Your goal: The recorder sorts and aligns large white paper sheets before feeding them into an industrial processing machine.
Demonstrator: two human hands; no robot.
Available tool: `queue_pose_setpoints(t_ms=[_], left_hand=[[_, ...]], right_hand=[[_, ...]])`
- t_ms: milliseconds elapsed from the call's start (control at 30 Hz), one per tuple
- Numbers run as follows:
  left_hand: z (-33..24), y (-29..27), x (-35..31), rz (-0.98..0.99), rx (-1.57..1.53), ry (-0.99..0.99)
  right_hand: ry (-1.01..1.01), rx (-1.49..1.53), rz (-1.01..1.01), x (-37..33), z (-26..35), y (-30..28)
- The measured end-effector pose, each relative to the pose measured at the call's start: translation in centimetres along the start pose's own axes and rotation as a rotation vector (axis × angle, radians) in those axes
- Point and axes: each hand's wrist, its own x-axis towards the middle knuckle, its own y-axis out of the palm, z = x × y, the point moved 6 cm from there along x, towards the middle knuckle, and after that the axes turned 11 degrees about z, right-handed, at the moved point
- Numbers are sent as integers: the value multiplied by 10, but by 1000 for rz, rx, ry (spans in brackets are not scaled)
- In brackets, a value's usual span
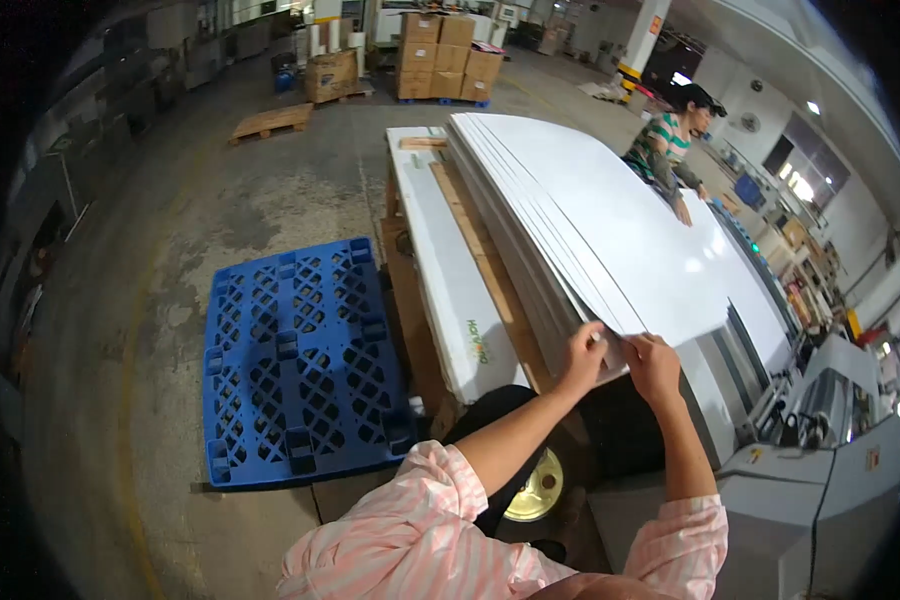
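A tall stack of large white sheets [580, 180] lies in front of me, its top sheets slightly fanned along the left side. At the stack's near corner my right hand [656, 370] is closed, pinching the edge of the upper sheets between thumb and fingers. Just left of it, my left hand [582, 362] is closed too, fingers curled at the same corner against the sheet edges. A narrow dark gap shows under the upper sheets between both hands. What sits inside the left fingers is hidden.
A co-worker [665, 140] leans over the sheets' far right side, hands on them. A grey machine [770, 490] stands at the right. Left are a white wrapped board [440, 260] and a blue plastic pallet [295, 350]. Cardboard boxes [440, 55] and a wooden pallet [270, 122] are farther back.
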Motion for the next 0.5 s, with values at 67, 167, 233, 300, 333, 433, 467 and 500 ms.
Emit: queue_pose_setpoints(t_ms=[67, 167, 233, 300, 333, 433, 467, 500], left_hand=[[6, -2, -1, -59, -183, -62], [-21, 10, -2, -42, -546, -159], [-27, 11, -6, -46, -621, -238], [-29, 11, -4, -50, -618, -269], [-24, 6, -4, -67, -646, -286], [-27, 1, 1, 56, -686, -323], [-31, 4, 0, 47, -669, -335], [-31, 5, -1, 53, -670, -342]], right_hand=[[-10, -58, -16, -1, 3, -3], [-70, -101, -99, -6, 0, -15], [-212, -174, -127, -11, 12, -21], [-181, -188, -107, -9, 2, -18], [-140, -185, -92, -6, 1, -16], [-66, -137, -82, 0, 1, -10], [-55, -92, -101, -2, 0, -10], [-46, -92, -99, -2, 3, -10]])
